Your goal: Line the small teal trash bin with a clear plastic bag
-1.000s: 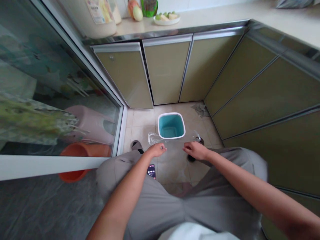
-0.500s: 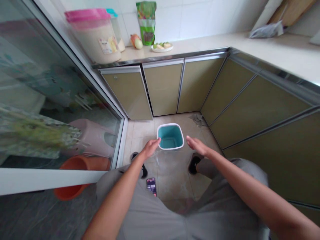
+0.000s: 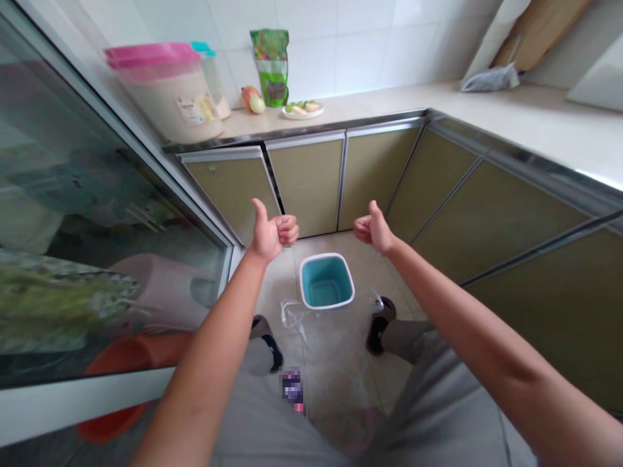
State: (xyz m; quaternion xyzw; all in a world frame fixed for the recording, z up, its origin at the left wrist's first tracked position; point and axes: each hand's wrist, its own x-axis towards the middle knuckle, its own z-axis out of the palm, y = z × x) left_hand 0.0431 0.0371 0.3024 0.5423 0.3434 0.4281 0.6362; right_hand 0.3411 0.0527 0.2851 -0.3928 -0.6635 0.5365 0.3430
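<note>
My left hand (image 3: pixel 273 232) is raised with its fingers curled into a fist and the thumb pointing up, holding nothing. On the other side, my right hand (image 3: pixel 374 229) makes the same thumbs-up, also with nothing in it. Between and below them, a teal bin (image 3: pixel 327 280) with a white rim stands upright on the tiled floor, its inside bare. Neither hand touches it. A clear plastic bag or sheet (image 3: pixel 293 316) lies on the floor in front of the bin, its full outline hard to make out.
Cabinets (image 3: pixel 306 185) run along the back and right beneath a pale counter (image 3: pixel 370 102). On it are a pink-lidded container (image 3: pixel 170 94), a green pouch (image 3: pixel 271 68) and a plate of food (image 3: pixel 302 110). A glass door (image 3: pixel 121 162) borders the left. A pixelated item (image 3: pixel 293 388) lies near my foot.
Both hands have risen from beside the bin, going from outstretched fingers to fists with thumbs up. The view has tilted up slightly, and the clear plastic by the bin shows more plainly.
</note>
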